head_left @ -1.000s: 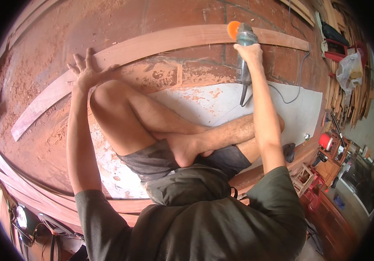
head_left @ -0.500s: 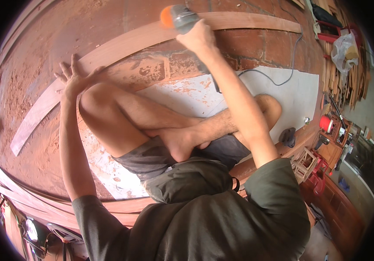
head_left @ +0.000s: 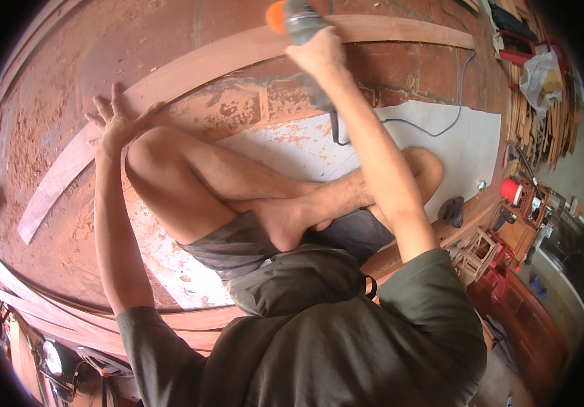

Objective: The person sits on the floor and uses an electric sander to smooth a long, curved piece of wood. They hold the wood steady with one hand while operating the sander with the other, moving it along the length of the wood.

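A long wooden plank [head_left: 217,57] lies across the floor in front of my crossed legs. With fingers spread, my left hand [head_left: 117,127] rests on its left part. My right hand [head_left: 320,55] is closed around a grey angle grinder [head_left: 304,26] with an orange disc [head_left: 275,16]. The grinder is over the far edge of the plank, right of the middle, and looks slightly blurred. I cannot tell whether the disc touches the wood. The rear of its body is partly hidden behind my right forearm.
Reddish dust covers the tiled floor [head_left: 68,95]. A white sheet [head_left: 468,136] lies under my legs, with the grinder's cord [head_left: 434,134] running over it. Thin wood strips [head_left: 553,129] and a plastic bag [head_left: 539,85] are at the right. More planks [head_left: 68,315] lie at the lower left.
My right hand and the grinder have shifted right and a little farther away along the plank. My left hand stays in the same place on the wood.
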A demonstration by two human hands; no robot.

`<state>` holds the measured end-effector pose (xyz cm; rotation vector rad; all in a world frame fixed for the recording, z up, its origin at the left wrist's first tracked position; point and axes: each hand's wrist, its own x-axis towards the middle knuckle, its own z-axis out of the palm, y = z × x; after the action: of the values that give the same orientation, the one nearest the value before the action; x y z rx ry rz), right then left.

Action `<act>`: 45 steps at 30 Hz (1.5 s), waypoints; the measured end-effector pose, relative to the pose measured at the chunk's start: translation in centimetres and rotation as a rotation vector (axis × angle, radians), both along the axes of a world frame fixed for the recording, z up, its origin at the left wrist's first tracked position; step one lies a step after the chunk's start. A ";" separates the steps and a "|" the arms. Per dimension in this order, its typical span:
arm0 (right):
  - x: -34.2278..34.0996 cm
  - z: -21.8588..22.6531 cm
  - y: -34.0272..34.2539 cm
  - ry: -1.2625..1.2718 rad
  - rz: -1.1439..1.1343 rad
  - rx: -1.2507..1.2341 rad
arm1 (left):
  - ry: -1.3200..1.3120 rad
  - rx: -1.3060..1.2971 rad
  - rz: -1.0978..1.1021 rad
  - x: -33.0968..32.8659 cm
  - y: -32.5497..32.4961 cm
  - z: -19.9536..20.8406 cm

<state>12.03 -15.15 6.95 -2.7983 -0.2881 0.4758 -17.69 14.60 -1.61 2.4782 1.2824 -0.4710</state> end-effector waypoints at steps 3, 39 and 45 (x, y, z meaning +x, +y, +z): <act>-3.2 0.5 2.5 0.096 0.148 0.035 | 0.009 0.024 -0.005 0.3 0.0 0.0; -2.0 1.6 -1.7 0.128 0.168 -0.065 | -0.054 0.036 -0.083 -1.3 1.3 -2.3; -1.8 0.7 -1.8 0.027 0.147 -0.064 | -0.066 0.037 -0.005 -0.7 -0.2 -0.7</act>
<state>10.18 -16.99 7.64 -2.8425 -0.4839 0.5654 -18.35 14.43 -2.33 2.5064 1.2706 -0.3668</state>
